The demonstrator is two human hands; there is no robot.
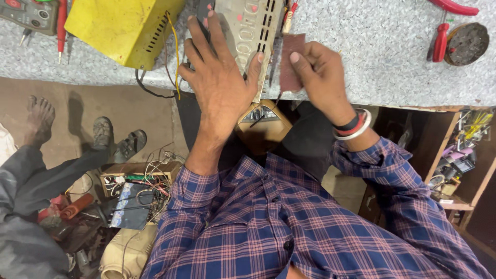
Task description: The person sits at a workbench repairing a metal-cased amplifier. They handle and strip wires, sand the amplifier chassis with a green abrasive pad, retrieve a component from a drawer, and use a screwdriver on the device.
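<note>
Grey slotted metal cover at the speckled bench edge, pinned flat under left hand, reddish sandpaper pinched in right hand just beside, yellow box beyond left hand, red pliers far right, cluttered workshop floor below.

yellow box blocks left; bare counter right (pliers beyond).

A: Where are the hands?

B: The left hand lies flat on a grey metal box at the edge of the speckled bench. The right hand pinches a piece of brown sandpaper against the box's side.

A: Anything beside it?

B: A yellow box, just left.
</note>
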